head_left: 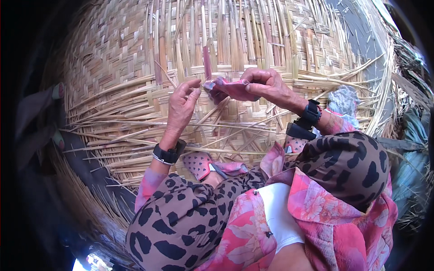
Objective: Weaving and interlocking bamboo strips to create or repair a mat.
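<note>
Over the woven mat of pale split strips (253, 115), my right hand (266, 86) pinches a small pink and dark piece of cloth (230, 89) between thumb and fingers. The cloth is folded and stretches leftward, with its far tip bunched up. My left hand (183, 106) is at that tip, thumb and forefinger brought close together as in a pinch. Whether something thin lies between them is too small to tell. Both hands are raised above the loose, crossing strips at the mat's near part.
Long loose strips (108, 101) stick out past the weave at left and right. A grey crumpled cloth (343, 99) lies right of my right wrist. My foot in a pink spotted shoe (197, 165) rests on the mat. Bundled strips and blue-green sheeting (409, 149) lie far right.
</note>
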`<state>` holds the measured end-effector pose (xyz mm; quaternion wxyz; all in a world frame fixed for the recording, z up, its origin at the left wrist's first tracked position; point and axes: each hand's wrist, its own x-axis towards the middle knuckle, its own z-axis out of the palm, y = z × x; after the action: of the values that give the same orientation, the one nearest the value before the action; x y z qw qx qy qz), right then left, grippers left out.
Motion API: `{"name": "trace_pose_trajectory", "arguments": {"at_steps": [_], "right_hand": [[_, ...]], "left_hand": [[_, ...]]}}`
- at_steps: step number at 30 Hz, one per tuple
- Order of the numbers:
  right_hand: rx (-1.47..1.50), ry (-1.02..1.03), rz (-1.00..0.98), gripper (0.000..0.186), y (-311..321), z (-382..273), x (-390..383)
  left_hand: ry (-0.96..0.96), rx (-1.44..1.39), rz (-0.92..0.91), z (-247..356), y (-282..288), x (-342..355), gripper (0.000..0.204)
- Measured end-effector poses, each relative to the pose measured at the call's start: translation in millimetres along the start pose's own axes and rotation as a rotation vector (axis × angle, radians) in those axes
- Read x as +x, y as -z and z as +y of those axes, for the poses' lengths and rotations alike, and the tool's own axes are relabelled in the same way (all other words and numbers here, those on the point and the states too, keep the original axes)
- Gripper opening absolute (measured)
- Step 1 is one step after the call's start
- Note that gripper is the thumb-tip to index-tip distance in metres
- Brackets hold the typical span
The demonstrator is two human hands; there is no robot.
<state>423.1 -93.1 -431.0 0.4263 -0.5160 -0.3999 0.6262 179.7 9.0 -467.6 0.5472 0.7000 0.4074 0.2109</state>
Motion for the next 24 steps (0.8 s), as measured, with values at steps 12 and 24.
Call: {"name": "trace_pose_trajectory", "arguments": {"at_steps": [12, 24], "right_hand": [[0.081, -0.148, 0.111, 0.013, 2, 2, -8], [0.382, -0.316, 0.420, 0.019, 22, 22, 10]], "left_hand": [[0.159, -0.266, 0.079, -5, 5, 2, 0.013], [0.131, -0.244, 0.195, 6, 16, 5, 0.014]]}}
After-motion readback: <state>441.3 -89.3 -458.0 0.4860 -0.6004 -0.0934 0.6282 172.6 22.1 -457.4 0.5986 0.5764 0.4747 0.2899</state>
